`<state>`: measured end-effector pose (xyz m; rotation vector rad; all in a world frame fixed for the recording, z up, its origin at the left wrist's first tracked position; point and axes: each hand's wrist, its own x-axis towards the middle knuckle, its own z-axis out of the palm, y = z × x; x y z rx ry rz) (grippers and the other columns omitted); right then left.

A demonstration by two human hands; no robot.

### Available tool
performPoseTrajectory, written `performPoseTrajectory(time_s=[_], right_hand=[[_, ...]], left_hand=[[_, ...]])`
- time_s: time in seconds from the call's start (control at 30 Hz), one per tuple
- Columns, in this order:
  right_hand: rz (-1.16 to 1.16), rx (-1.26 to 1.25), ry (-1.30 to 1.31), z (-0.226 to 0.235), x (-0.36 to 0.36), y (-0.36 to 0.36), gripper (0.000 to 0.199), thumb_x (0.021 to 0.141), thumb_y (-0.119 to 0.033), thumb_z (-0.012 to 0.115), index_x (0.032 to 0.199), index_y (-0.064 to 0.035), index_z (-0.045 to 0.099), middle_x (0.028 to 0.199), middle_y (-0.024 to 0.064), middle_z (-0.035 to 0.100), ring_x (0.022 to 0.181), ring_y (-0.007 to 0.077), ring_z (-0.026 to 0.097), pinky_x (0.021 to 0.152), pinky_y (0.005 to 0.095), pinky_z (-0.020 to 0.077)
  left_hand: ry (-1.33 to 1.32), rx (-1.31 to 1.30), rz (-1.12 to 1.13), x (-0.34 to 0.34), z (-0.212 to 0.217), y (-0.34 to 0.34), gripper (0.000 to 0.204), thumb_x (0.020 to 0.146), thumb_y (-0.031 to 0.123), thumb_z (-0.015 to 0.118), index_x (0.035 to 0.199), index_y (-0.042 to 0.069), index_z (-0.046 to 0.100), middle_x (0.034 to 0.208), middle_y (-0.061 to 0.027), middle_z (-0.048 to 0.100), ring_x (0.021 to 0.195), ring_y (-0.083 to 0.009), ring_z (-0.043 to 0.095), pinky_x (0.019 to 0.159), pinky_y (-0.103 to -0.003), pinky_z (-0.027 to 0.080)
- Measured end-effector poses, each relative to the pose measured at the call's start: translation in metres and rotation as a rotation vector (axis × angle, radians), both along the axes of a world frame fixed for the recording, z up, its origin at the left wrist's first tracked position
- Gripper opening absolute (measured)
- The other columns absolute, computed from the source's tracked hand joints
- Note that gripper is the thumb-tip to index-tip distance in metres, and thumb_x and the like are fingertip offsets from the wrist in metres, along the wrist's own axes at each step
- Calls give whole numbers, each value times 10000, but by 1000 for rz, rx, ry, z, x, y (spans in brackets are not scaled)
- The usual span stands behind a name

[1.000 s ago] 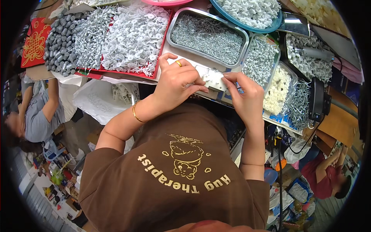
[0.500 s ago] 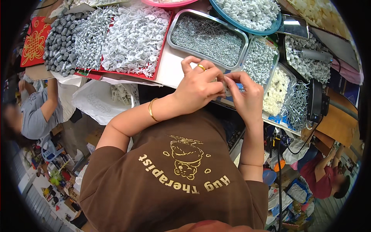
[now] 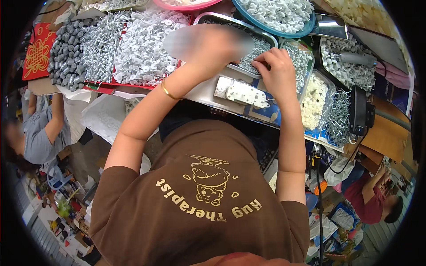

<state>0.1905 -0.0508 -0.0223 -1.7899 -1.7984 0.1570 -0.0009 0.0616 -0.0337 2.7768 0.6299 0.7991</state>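
A smear covers my left hand (image 3: 216,49), which is over the left part of a metal tray (image 3: 280,43) full of small screws (image 3: 262,46); its fingers cannot be made out. At the tray's near right corner is my right hand (image 3: 279,73). Its thumb and forefinger are bent together at the screws, and whatever may be between the tips is too small to tell. Below both hands, a white plastic mechanism housing (image 3: 246,95) lies on the work surface near the front edge, with neither hand touching it.
On the left stand heaps of grey cylinders (image 3: 66,57), metal pins (image 3: 100,48) and white disc-headed parts (image 3: 146,48). A teal basin (image 3: 310,27) of white parts is behind the tray. Cream pieces (image 3: 314,102) and long screws (image 3: 339,117) lie right. Two people work nearby.
My hands have come apart. The left has gone up and left over the screw tray, the right slightly up to its corner. The white housing, hidden before, now shows on the surface.
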Motion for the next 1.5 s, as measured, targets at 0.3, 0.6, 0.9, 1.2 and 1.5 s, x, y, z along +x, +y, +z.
performPoseTrajectory(time_s=[0.3, 0.6, 0.9, 1.2, 1.5], right_hand=[[-60, 85, 96, 12, 2, -9, 72, 819, -97, 776, 867, -51, 749, 845, 65, 710, 799, 219, 627, 735, 333, 490], [-176, -181, 224, 43, -24, -81, 81, 861, -70, 742, 872, -6, 693, 791, 104, 721, 657, 221, 702, 619, 313, 547], [-119, -148, 150, 52, -17, -76, 103, 883, -95, 718, 969, -42, 734, 835, 104, 736, 668, 229, 703, 628, 342, 540], [-1075, -17, -176, 10, 226, -6, 907, 874, -613, 632, 1547, -94, 313, 1177, 260, 681, 1094, 490, 628, 980, 507, 460], [-720, 760, 387, 25, 190, 6, 918, 787, -134, 863, 1418, -38, 203, 1163, 285, 599, 1028, 357, 675, 875, 436, 579]], left_hand=[[-41, -148, 32, 3, 2, -8, 79, 810, 234, 777, 800, 175, 725, 813, 56, 648, 880, -161, 585, 930, -431, 293], [-93, -402, -17, -19, 26, -29, 118, 827, 216, 790, 803, 143, 700, 794, 50, 659, 781, -140, 586, 940, -388, 269], [-99, -399, 4, -31, 30, -31, 99, 829, 212, 784, 826, 148, 710, 820, 49, 670, 811, -129, 606, 945, -390, 267], [-179, -473, 16, -37, 26, -35, 45, 871, 184, 742, 884, 145, 721, 874, 45, 694, 841, -114, 622, 982, -382, 254], [-151, -538, 7, -47, 25, -36, 86, 873, 198, 755, 893, 125, 714, 830, 34, 683, 817, -131, 622, 962, -373, 282]])
